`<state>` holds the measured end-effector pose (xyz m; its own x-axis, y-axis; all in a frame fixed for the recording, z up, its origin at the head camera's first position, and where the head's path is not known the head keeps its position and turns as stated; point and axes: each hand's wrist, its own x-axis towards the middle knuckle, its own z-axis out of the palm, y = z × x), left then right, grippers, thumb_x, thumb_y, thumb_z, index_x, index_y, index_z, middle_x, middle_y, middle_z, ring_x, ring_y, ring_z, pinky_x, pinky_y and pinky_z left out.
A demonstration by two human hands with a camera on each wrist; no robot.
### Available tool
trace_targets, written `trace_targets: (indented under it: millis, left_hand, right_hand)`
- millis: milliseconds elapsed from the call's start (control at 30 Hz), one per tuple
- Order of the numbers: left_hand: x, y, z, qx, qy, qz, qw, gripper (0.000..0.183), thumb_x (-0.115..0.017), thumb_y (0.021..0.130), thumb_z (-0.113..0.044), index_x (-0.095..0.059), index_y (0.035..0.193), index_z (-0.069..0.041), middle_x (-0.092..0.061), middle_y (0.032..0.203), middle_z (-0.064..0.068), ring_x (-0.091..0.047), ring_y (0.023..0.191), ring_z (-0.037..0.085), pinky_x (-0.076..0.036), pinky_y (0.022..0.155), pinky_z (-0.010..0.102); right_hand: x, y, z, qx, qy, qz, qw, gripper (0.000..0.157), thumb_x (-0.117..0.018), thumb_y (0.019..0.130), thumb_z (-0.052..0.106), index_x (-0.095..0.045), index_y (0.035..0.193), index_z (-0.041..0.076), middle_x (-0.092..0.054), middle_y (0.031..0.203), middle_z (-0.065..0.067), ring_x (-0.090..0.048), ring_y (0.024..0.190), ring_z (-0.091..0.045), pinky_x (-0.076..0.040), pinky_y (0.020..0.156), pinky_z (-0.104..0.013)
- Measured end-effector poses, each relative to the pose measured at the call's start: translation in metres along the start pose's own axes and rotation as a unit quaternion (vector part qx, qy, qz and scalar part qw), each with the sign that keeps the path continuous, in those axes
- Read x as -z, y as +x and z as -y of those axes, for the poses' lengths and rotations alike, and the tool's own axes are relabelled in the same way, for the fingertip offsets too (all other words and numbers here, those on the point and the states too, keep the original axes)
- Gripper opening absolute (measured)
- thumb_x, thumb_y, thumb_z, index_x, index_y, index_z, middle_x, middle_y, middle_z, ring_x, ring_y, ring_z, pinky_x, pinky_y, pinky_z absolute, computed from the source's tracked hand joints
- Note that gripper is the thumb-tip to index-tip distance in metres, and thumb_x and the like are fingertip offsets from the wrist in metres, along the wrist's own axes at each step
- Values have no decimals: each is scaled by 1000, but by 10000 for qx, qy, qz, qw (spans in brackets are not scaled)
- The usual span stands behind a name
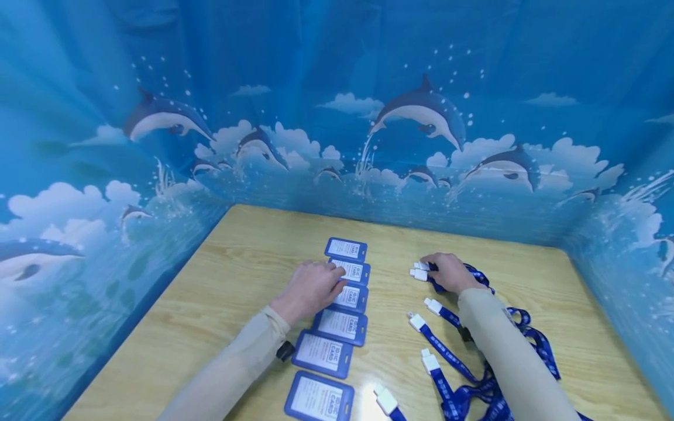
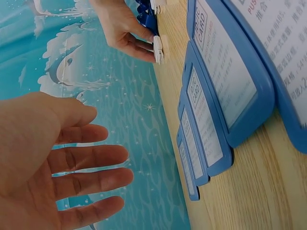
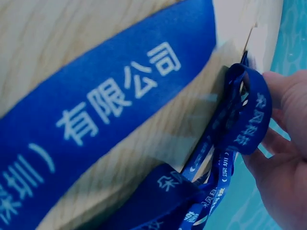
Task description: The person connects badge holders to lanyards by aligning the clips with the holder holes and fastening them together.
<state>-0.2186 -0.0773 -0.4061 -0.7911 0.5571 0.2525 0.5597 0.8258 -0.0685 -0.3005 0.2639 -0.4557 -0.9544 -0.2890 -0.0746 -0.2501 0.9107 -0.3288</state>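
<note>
Several blue-framed ID card holders (image 1: pixel 321 354) lie in a column on the table. Over the upper ones hovers my left hand (image 1: pixel 313 289), partly covering them; its fingers (image 2: pixel 91 160) are spread and nearly straight, with nothing in them. At the far right my right hand (image 1: pixel 450 273) pinches a blue lanyard near its white plastic end (image 1: pixel 419 274), as the left wrist view also shows. A second white end lies just beside it. In the right wrist view, a looped blue lanyard (image 3: pixel 254 115) with white lettering runs by the right hand (image 3: pixel 288 139).
More blue lanyards (image 1: pixel 447 354) lie nearer me, their white ends pointing left towards the card holders. Their straps bunch up under and beside the right forearm. A blue dolphin-print curtain (image 1: pixel 337 193) encloses the wooden table (image 1: pixel 210 310) at the back and sides.
</note>
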Motion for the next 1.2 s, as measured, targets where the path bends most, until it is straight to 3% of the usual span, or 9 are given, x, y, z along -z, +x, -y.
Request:
trace_targets:
  millis: [233,467,733,967,1100,1200]
  left_hand:
    - [1,2,-1,63,0,153,9999,19,-64,99,-35,-70,93,-18,-68,77,-4,-58,60,11,-53,59,30]
    - [3,5,-6,196,-74,398,9990,30,-62,100,-38,-69,120,-16,-76,95,0,-63,67,10,-58,68,30]
    - [7,7,-5,18,-207,103,9997,30,-63,100,-37,-68,118,-14,-73,84,-2,-51,56,5,-51,56,24]
    - [11,9,-8,-66,-158,143,9998,35,-61,101,-39,-65,126,-15,-72,84,-2,-48,53,5,-44,49,21]
    - [12,11,-10,-64,-138,188,9997,39,-61,100,-41,-63,131,-16,-73,86,-1,-51,53,7,-43,46,21]
    - [11,13,-11,-48,-80,211,9997,39,-61,100,-42,-64,130,-17,-75,95,0,-57,59,8,-48,51,22]
  right_hand:
    - [-3,0,-2,2,53,1,10000,36,-67,95,2,-65,131,0,-62,135,-25,-55,127,-46,-47,106,-61]
    - [-6,-4,-3,38,-25,-125,9999,32,-67,96,5,-67,127,1,-65,131,-23,-58,124,-44,-48,105,-60]
    - [-3,-5,1,16,-130,-120,9998,33,-66,97,8,-66,128,-2,-66,128,-23,-59,122,-43,-50,103,-58]
    - [6,-10,7,284,-94,-519,9982,33,-65,98,6,-65,129,-2,-66,124,-21,-63,115,-39,-54,98,-55]
    - [11,-13,15,361,-59,-626,9974,33,-64,98,6,-64,130,-3,-66,121,-20,-64,111,-37,-55,96,-53]
    - [14,-15,20,363,-23,-634,9973,34,-64,99,6,-63,131,-3,-66,121,-20,-64,111,-37,-56,95,-53]
